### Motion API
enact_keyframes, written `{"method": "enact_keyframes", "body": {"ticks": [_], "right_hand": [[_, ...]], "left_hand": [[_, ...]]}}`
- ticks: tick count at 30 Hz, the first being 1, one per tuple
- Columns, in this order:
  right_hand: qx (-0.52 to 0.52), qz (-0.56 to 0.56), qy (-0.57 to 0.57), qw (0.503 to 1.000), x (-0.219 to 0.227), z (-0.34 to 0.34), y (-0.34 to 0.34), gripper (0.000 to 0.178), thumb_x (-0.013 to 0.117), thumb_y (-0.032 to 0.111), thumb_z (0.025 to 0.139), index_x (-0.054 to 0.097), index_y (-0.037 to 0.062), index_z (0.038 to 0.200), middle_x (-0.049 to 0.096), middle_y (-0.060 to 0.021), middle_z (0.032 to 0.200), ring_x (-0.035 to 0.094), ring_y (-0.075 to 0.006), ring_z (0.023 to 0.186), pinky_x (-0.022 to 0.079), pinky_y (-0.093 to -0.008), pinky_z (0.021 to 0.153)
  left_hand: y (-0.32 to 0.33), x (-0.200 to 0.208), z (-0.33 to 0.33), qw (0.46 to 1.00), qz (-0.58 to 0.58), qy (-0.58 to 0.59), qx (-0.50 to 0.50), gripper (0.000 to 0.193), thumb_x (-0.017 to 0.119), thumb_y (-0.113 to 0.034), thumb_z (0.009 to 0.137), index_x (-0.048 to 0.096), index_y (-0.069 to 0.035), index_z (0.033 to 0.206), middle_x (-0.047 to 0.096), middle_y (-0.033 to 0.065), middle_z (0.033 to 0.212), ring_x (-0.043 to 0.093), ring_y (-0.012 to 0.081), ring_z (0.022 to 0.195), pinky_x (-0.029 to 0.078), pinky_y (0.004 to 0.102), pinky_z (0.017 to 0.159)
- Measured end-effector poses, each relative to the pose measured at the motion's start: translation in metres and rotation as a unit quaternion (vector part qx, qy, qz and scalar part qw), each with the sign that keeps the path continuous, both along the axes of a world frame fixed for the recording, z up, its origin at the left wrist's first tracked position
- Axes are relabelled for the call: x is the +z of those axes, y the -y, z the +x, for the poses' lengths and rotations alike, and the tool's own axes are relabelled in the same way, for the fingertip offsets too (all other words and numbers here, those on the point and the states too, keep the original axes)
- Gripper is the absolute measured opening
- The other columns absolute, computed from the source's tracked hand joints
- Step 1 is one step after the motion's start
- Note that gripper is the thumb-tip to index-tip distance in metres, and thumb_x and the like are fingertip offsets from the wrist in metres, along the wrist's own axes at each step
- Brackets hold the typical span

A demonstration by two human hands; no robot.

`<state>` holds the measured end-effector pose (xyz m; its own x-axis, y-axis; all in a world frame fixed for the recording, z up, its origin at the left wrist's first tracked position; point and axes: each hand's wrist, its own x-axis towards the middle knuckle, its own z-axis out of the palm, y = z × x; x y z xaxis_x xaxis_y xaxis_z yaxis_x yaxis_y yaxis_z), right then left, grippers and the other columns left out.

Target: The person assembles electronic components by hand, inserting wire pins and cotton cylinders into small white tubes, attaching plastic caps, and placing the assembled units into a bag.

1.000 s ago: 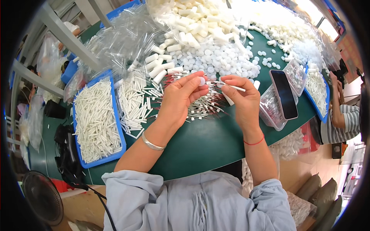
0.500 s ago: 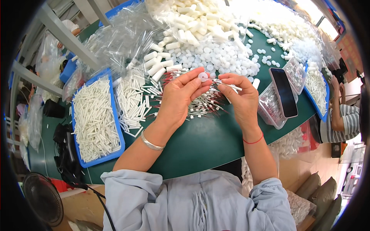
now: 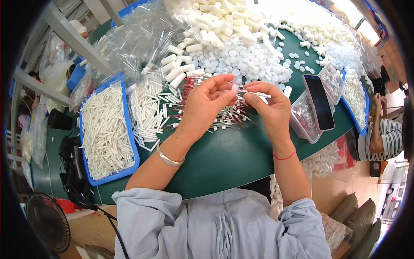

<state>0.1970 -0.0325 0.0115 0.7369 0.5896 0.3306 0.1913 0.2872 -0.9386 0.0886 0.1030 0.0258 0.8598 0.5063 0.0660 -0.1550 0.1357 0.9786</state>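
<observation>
Hands met above the middle of the green tabletop (image 3: 224,159), just over a loose heap of thin red-and-white sticks (image 3: 215,114). The left hand (image 3: 207,103) had its thumb and fingertips pinched together on a small white round cap (image 3: 235,87), while the right hand (image 3: 269,110) was closed on a slim white stick (image 3: 254,93) held level, its free end pointing at the cap; whether the two parts already touched could not be told from this view. Judging by that pose, the step in hand was the joining of cap and stick, and the next move would call for a straight push along the stick's line, with the cap kept square so that it seats rather than skews. Supplies lay all around: a blue tray of white tubes (image 3: 105,129) toward the left edge, more loose white tubes (image 3: 148,108) beside it, a spread of round white caps (image 3: 241,60) behind the hands, and fatter white cylinders (image 3: 215,17) piled at the far edge under clear bags (image 3: 133,39). Toward the right edge a dark phone (image 3: 319,101) rested on a clear plastic box (image 3: 304,121). Beyond that edge another person's striped sleeve (image 3: 390,138) showed.
</observation>
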Motion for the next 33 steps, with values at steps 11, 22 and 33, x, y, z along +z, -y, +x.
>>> {"method": "enact_keyframes", "body": {"ticks": [11,22,33], "right_hand": [[-0.004,-0.042,0.006,0.999,0.001,-0.002,0.001,0.013,0.073,0.004,0.08,0.071,0.0013,0.093,0.067,-0.0047,0.092,0.06,-0.0096,0.085,0.046,-0.022,0.077],[0.006,-0.049,0.005,0.999,-0.003,0.0,0.0,0.011,0.072,0.005,0.08,0.071,0.0014,0.09,0.068,-0.0035,0.088,0.061,-0.0085,0.08,0.047,-0.0205,0.072],[0.066,-0.051,-0.199,0.976,0.001,0.001,0.002,0.017,0.071,0.006,0.08,0.07,-0.0024,0.094,0.069,-0.0064,0.085,0.064,-0.0106,0.077,0.049,-0.0217,0.073]], "left_hand": [[-0.012,-0.006,0.001,0.98,-0.175,-0.059,-0.078,0.028,0.065,-0.012,0.089,0.063,0.004,0.112,0.068,0.0089,0.095,0.066,0.0135,0.081,0.056,0.0245,0.076],[-0.01,-0.006,0.001,0.981,-0.17,-0.057,-0.072,0.027,0.066,-0.01,0.088,0.064,0.004,0.112,0.068,0.0092,0.094,0.067,0.0139,0.08,0.056,0.0246,0.076],[0.012,-0.007,-0.001,0.981,0.184,0.018,0.064,0.02,0.071,-0.004,0.08,0.071,-0.001,0.1,0.069,0.0059,0.089,0.062,0.01,0.078,0.048,0.0215,0.07]]}}
